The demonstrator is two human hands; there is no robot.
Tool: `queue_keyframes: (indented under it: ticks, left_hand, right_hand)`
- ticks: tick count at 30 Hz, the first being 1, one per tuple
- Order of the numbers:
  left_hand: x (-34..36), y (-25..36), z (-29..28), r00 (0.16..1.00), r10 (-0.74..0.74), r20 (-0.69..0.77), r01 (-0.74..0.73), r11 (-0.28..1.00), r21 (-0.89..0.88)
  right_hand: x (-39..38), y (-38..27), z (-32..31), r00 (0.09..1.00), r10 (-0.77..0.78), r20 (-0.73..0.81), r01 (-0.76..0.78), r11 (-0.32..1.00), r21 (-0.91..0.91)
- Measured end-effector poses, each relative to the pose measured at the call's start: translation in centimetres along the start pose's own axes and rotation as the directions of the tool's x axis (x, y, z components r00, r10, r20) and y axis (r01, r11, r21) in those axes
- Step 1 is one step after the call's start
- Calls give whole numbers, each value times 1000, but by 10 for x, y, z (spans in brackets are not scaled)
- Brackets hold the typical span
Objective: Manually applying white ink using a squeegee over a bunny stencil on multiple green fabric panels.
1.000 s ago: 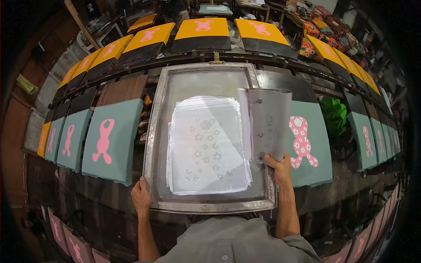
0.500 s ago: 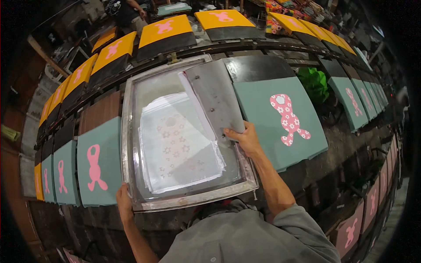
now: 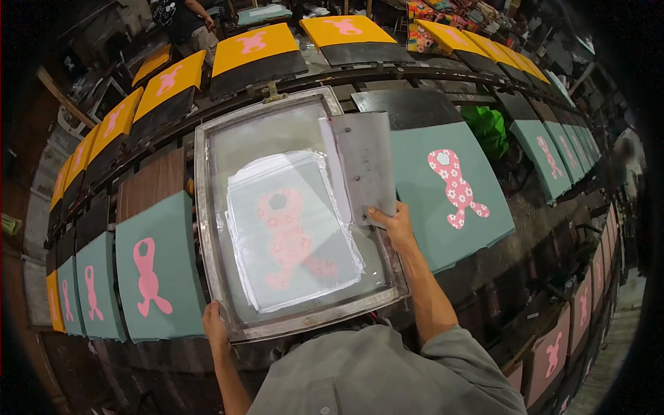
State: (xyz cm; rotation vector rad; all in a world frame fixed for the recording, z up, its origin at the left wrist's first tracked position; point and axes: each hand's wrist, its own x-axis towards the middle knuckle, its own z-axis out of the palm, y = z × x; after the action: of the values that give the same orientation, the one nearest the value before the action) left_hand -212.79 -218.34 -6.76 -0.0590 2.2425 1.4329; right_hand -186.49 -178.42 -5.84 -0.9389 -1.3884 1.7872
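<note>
A metal-edged printing screen spans the middle, with white-bordered translucent mesh and a pink rabbit shape showing faintly through it. My left hand is closed on the screen's lower left edge. My right hand is closed on a grey squeegee with a pale lavender blade, held upright along the screen's upper right side. Right of it, a teal cloth on a board carries a pink rabbit print with white flowers. Left of the screen, another teal cloth has a plain pink rabbit.
Rows of boards with yellow cloths, more teal cloths and pink cloths surround me. A green bundle lies behind the right board. A person stands behind at top left; colourful fabric piles lie at the back.
The view has turned. The screen has shifted over the boards, and a pink rabbit shape now shows more fully through its mesh. The squeegee in my right hand moved with it.
</note>
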Motion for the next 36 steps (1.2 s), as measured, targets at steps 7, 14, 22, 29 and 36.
queue_keyframes:
  ticks: [7, 14, 22, 29, 36]
  left_hand:
    - [29, 8, 9, 989, 146, -14, -146, 989, 23]
    - [41, 116, 28, 815, 580, 13, -566, 790, 234]
    - [23, 247, 71, 203, 878, 434, -917, 14, 399]
    - [84, 249, 113, 228, 775, 590, -895, -73, 441]
    - [106, 194, 121, 314, 749, 583, -881, 1, 472]
  right_hand:
    - [0, -1, -4, 999, -29, 17, 28, 997, 65]
    - [5, -25, 8, 997, 4, 76, 2, 997, -74]
    - [58, -107, 63, 940, -34, 338, 267, 690, -673]
    - [106, -121, 121, 768, -79, 635, 633, 240, -736]
    - [118, -61, 130, 676, -174, 716, 735, 229, -639]
